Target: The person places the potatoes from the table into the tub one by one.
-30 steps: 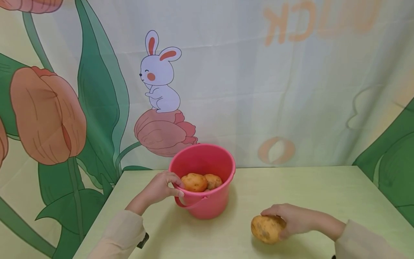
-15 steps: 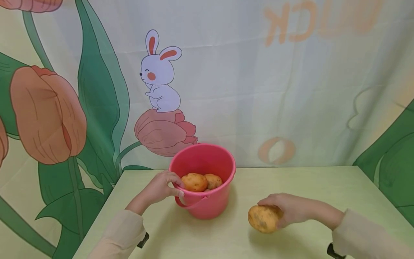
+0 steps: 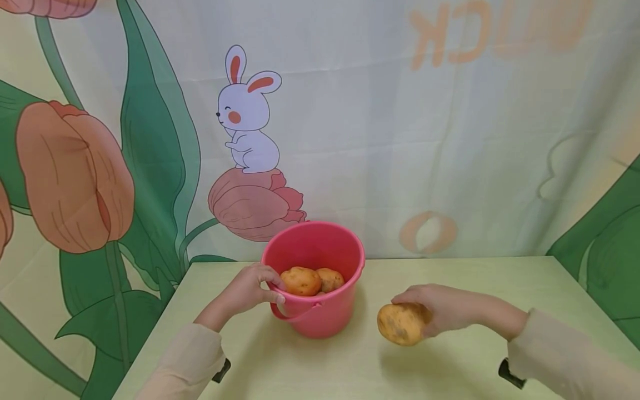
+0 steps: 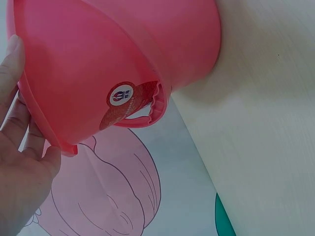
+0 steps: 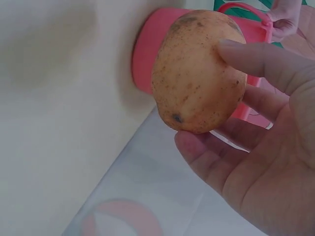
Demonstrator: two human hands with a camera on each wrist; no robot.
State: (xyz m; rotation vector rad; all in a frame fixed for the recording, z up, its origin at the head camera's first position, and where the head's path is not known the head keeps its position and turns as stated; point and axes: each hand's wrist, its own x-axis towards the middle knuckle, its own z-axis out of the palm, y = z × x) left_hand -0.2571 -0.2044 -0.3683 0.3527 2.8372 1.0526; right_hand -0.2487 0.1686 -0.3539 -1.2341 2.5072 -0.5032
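A pink bucket [image 3: 325, 316] stands upright on the table, with potatoes [image 3: 301, 281] inside it. My left hand [image 3: 250, 289] grips the bucket's near-left rim, fingers inside and thumb outside; the left wrist view shows this hand [image 4: 24, 172] at the rim too. To the right of the bucket, my right hand [image 3: 450, 308] holds a brown-yellow potato [image 3: 402, 324] above the table, its shadow below. In the right wrist view, thumb and fingers pinch that potato [image 5: 197, 73] from its sides, and it covers part of the bucket behind.
The pale yellow-green table [image 3: 465, 278] ends at a hanging cloth [image 3: 350, 139] printed with tulips and a rabbit. The bucket's handle [image 3: 282, 315] hangs down along its near-left side. How many potatoes lie deeper in the bucket is hidden.
My right hand has lifted the potato off the table and carried it slightly left and away from me, nearer the bucket. The left hand and bucket have stayed in place.
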